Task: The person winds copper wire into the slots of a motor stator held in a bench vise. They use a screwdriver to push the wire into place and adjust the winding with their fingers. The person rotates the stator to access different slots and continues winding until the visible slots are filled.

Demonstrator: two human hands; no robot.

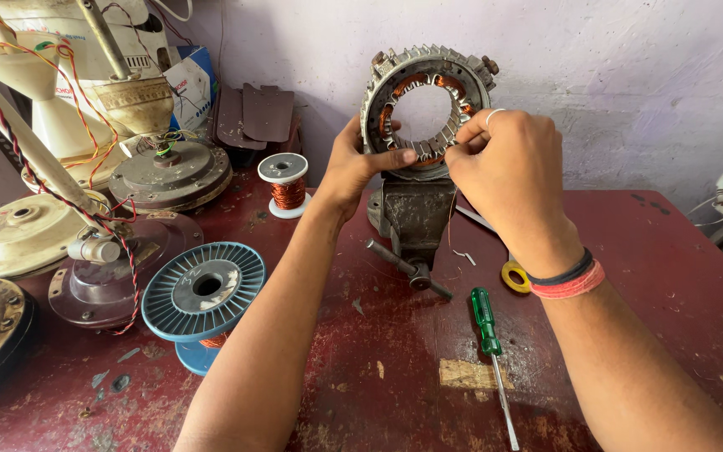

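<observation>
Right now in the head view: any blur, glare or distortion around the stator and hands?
Head view: stator ring and both hands, left hand and right hand, are sharp; soft even daylight, faint shadows on the red table; mild wide-angle stretch at the forearms; no strong glare, only a dull sheen on the blue spool.

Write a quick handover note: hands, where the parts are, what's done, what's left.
Left hand: grips the lower left rim of the stator ring.
Right hand: fingertips pinched at the ring's lower right edge; what they pinch is hidden.
Stator stands upright in the bench vise on the red table.
Done: copper coils sit in some slots.
Left: remaining slots look bare.
Nearby: green screwdriver, yellow tape roll, small copper wire spool, blue spool.
</observation>
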